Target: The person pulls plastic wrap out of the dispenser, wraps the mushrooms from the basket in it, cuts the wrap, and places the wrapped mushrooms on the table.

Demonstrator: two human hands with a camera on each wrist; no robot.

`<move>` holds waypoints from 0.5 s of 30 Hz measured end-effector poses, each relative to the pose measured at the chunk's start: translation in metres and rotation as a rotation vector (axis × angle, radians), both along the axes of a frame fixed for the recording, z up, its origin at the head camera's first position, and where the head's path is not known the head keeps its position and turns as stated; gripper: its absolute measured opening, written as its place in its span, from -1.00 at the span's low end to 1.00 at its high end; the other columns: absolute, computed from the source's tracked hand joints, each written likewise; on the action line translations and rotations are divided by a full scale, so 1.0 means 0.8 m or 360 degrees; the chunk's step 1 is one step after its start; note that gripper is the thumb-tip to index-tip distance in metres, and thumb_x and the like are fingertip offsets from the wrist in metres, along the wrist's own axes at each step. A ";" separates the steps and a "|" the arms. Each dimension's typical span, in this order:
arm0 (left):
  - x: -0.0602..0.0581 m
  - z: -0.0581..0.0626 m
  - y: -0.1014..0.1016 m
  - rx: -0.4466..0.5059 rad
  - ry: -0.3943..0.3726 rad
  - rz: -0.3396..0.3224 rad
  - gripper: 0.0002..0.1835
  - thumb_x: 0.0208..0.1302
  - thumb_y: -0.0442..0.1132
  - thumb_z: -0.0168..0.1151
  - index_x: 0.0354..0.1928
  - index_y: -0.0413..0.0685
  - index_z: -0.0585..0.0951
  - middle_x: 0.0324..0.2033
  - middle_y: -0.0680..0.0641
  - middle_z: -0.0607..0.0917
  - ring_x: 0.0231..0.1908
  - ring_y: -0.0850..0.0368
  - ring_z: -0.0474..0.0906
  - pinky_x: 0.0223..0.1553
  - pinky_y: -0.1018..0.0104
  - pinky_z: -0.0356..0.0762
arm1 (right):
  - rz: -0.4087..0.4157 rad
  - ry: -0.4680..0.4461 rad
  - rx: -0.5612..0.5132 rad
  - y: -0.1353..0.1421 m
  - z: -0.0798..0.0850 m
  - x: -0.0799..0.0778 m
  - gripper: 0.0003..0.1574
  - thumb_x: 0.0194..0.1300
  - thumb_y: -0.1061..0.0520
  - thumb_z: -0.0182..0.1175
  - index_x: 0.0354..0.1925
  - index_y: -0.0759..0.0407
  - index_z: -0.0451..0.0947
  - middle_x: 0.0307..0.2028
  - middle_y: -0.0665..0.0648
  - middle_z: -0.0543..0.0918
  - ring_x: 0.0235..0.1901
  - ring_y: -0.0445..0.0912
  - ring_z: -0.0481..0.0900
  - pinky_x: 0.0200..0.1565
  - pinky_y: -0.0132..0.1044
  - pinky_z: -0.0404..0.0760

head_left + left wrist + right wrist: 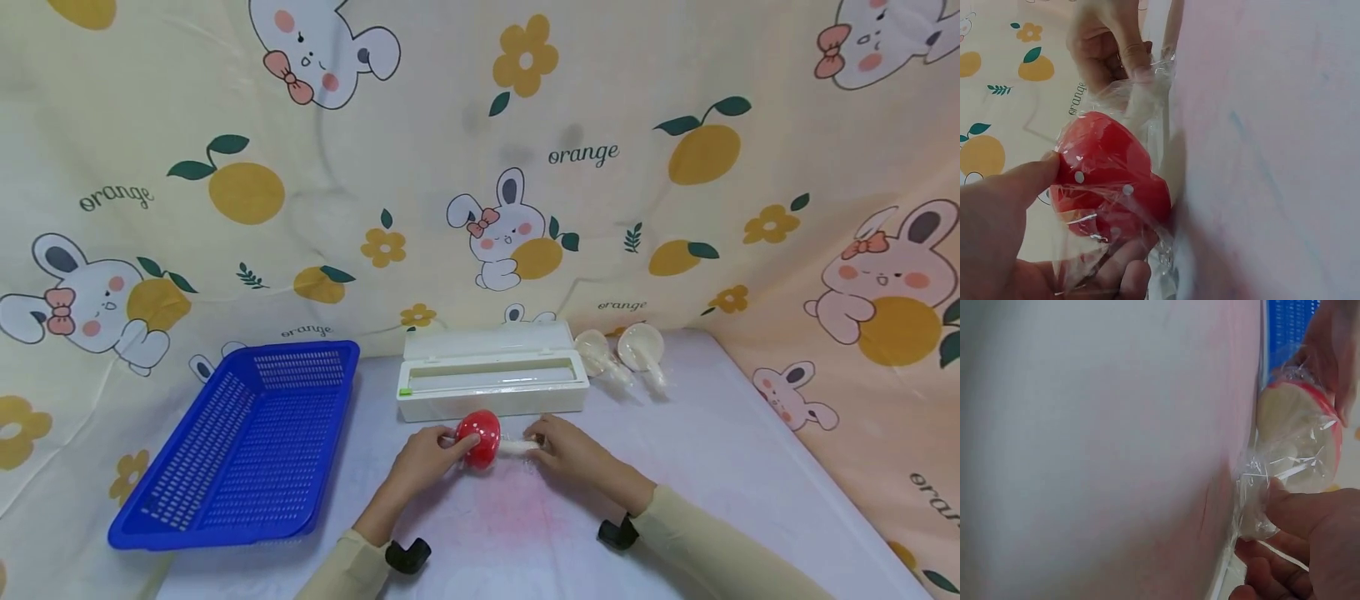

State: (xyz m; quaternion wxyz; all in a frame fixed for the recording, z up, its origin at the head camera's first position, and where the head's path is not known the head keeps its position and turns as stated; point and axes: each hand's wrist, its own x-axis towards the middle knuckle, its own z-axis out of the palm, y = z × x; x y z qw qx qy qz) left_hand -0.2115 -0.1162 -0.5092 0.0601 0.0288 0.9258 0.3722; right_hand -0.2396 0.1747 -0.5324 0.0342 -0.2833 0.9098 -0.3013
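A toy mushroom (480,439) with a red, white-dotted cap and a pale stem lies sideways between my hands, wrapped in clear plastic film (1147,94). My left hand (429,457) grips the cap, thumb on one side and fingers beneath it in the left wrist view. At the other end, my right hand (573,452) pinches the stem and the film bunched around it. In the right wrist view the cap's pale underside (1288,419) shows through creased film. Just behind the mushroom stands a white cling film dispenser (491,404) with its lid raised.
Two film-wrapped pale mushroom shapes (641,348) lie to the right of the dispenser. A blue plastic basket (318,467) with perforated walls stands at the left. The table (720,483) has a white cover, and a patterned cloth (420,125) hangs behind.
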 end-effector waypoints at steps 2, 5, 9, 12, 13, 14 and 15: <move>0.000 0.002 0.003 -0.0007 -0.0006 0.0025 -0.22 0.32 0.39 0.37 0.13 -0.24 0.74 -0.09 -0.17 0.82 -0.10 -0.05 0.73 -0.07 -0.07 0.71 | -0.0044 -0.0020 0.0008 0.000 0.002 0.003 -0.59 0.42 0.09 0.46 0.13 0.20 0.62 -0.26 -0.05 0.64 -0.33 -0.23 0.51 -0.23 -0.30 0.63; -0.001 0.004 0.008 -0.0006 -0.0028 0.0057 -0.23 0.32 0.39 0.36 0.12 -0.22 0.74 -0.15 -0.12 0.81 -0.17 0.00 0.70 -0.14 -0.01 0.71 | -0.0099 0.0047 0.0039 0.001 0.007 0.008 -0.47 0.38 0.01 0.51 0.18 0.12 0.55 -0.16 -0.03 0.65 -0.30 -0.19 0.53 -0.21 -0.27 0.65; -0.003 0.006 0.012 -0.0001 -0.0073 0.0104 -0.24 0.33 0.40 0.36 0.11 -0.20 0.74 -0.21 -0.07 0.78 -0.25 0.05 0.65 -0.23 0.11 0.68 | -0.0083 0.0287 0.0109 0.002 0.009 0.012 -0.37 0.22 -0.07 0.63 0.15 0.05 0.61 0.06 0.06 0.56 -0.14 -0.09 0.55 -0.14 -0.15 0.70; -0.005 0.007 0.013 -0.0001 -0.0094 0.0138 -0.25 0.33 0.40 0.36 0.10 -0.19 0.74 -0.23 -0.07 0.77 -0.27 0.05 0.62 -0.27 0.18 0.64 | -0.0043 0.0407 0.0121 0.002 0.007 0.009 -0.30 0.14 -0.03 0.68 0.16 0.07 0.60 0.10 0.11 0.55 -0.06 -0.04 0.57 -0.08 -0.07 0.73; -0.006 0.007 0.014 0.0003 -0.0103 0.0144 -0.25 0.32 0.40 0.37 0.10 -0.19 0.74 -0.23 -0.08 0.76 -0.27 0.05 0.61 -0.28 0.19 0.63 | -0.0029 0.0405 0.0115 0.002 0.006 0.007 -0.27 0.13 0.00 0.69 0.18 0.09 0.58 0.08 0.12 0.57 -0.06 -0.03 0.58 -0.06 -0.05 0.74; -0.006 0.008 0.014 0.0009 -0.0112 0.0146 -0.24 0.31 0.40 0.37 0.10 -0.19 0.73 -0.22 -0.09 0.76 -0.26 0.04 0.61 -0.28 0.20 0.62 | -0.0021 0.0389 0.0106 0.003 0.005 0.006 -0.25 0.13 0.03 0.69 0.19 0.10 0.55 0.06 0.12 0.60 -0.06 -0.04 0.59 -0.05 -0.05 0.74; -0.006 0.008 0.014 0.0009 -0.0118 0.0139 -0.24 0.31 0.41 0.38 0.10 -0.19 0.73 -0.21 -0.09 0.77 -0.26 0.04 0.62 -0.29 0.20 0.62 | -0.0014 0.0361 0.0097 0.003 0.004 0.004 -0.24 0.14 0.05 0.68 0.21 0.10 0.52 0.04 0.12 0.62 -0.06 -0.04 0.60 -0.04 -0.04 0.74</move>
